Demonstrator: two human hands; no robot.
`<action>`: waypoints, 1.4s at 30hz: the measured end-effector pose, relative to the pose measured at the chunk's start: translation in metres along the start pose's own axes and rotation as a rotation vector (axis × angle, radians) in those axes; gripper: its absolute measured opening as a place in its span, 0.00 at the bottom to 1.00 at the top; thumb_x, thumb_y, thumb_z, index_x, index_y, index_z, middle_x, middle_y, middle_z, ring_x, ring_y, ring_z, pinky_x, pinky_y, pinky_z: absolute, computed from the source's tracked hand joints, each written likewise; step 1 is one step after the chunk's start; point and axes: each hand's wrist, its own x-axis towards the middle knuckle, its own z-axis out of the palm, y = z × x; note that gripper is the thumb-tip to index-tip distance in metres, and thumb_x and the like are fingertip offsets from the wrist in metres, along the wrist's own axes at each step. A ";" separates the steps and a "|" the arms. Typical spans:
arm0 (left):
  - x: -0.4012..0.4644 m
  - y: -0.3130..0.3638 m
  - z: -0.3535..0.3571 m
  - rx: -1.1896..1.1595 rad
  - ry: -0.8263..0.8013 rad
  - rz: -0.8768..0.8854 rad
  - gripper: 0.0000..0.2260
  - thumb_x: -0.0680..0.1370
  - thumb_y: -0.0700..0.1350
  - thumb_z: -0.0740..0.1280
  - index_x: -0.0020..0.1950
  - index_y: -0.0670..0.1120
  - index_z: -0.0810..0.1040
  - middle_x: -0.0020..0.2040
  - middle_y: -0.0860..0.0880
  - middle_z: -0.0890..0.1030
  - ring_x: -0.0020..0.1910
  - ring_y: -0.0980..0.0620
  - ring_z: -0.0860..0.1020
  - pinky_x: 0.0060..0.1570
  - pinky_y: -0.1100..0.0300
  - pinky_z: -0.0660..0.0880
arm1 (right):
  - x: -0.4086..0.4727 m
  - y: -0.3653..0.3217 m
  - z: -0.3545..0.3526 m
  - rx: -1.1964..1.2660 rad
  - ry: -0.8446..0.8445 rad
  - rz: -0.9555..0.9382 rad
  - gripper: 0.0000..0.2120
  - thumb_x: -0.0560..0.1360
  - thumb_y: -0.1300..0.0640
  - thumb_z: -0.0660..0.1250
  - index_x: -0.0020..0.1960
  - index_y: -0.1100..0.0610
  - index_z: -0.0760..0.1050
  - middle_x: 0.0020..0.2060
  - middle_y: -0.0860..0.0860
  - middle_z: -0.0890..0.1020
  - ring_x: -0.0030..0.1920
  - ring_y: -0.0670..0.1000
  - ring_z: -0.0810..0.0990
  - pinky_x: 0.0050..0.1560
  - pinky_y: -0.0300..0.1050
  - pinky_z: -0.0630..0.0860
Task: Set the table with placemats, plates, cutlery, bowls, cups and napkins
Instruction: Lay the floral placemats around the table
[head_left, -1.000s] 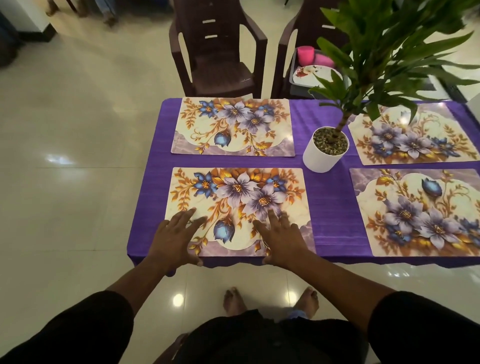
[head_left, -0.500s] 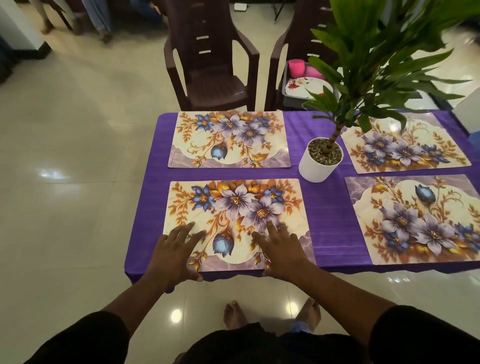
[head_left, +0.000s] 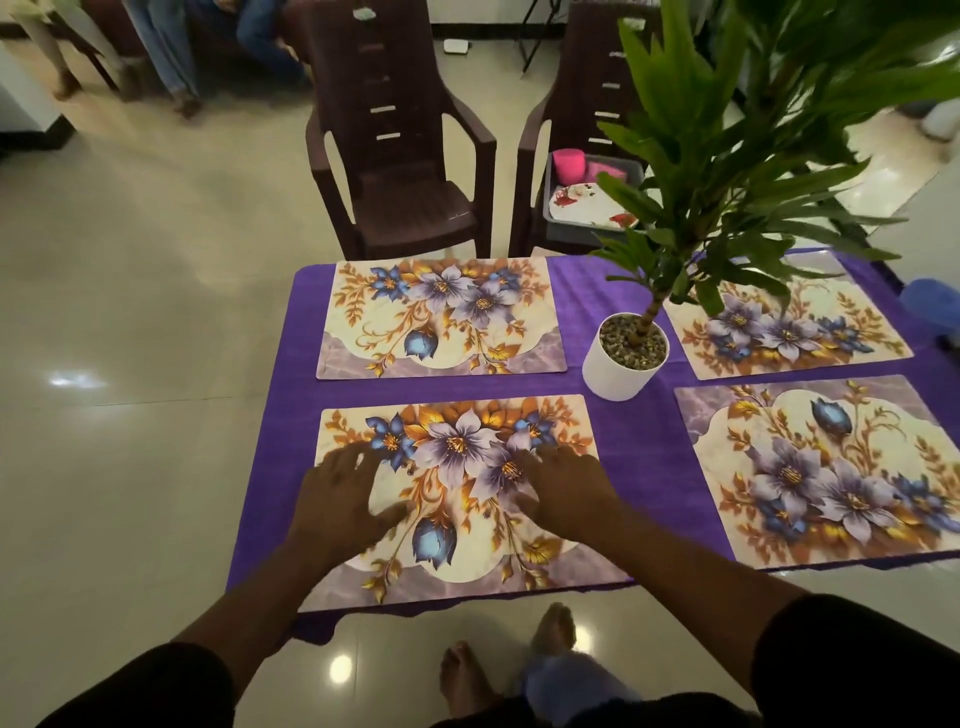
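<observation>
Near placemat (head_left: 457, 499) flat under both hands' spread fingers (head_left: 353, 462)

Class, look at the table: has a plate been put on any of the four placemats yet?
No. All four placemats, including the near one under both hands, are bare; the only plate in view sits in a grey tub on a chair.

Four flowered placemats (the near left one (head_left: 457, 499), the far left one (head_left: 441, 317), the far right one (head_left: 784, 327) and the near right one (head_left: 826, 473)), one potted plant (head_left: 626, 358), two brown chairs (head_left: 400, 156) (head_left: 582, 104), one gray tub (head_left: 592, 200) holding one pink cup (head_left: 567, 163) and one plate (head_left: 589, 205), and two hands (head_left: 340, 499) (head_left: 563, 486).
</observation>
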 end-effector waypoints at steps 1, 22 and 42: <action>0.011 0.002 -0.004 -0.027 0.008 0.001 0.41 0.71 0.73 0.66 0.77 0.50 0.70 0.77 0.46 0.72 0.74 0.42 0.72 0.66 0.41 0.74 | 0.010 0.006 -0.008 -0.010 0.007 0.013 0.28 0.79 0.38 0.61 0.76 0.48 0.65 0.70 0.54 0.76 0.65 0.57 0.77 0.57 0.52 0.77; 0.146 -0.004 -0.008 0.008 -0.214 -0.169 0.45 0.78 0.71 0.60 0.85 0.47 0.48 0.85 0.46 0.45 0.84 0.42 0.46 0.80 0.38 0.50 | 0.157 0.068 -0.037 -0.015 -0.108 0.030 0.39 0.76 0.34 0.64 0.79 0.50 0.56 0.80 0.60 0.59 0.78 0.63 0.61 0.74 0.63 0.64; 0.176 -0.047 -0.007 0.005 -0.350 -0.097 0.51 0.74 0.71 0.67 0.85 0.51 0.43 0.85 0.48 0.43 0.84 0.41 0.45 0.79 0.37 0.56 | 0.174 0.059 -0.037 -0.007 -0.200 0.088 0.48 0.68 0.35 0.73 0.80 0.46 0.54 0.79 0.58 0.56 0.75 0.65 0.62 0.69 0.59 0.70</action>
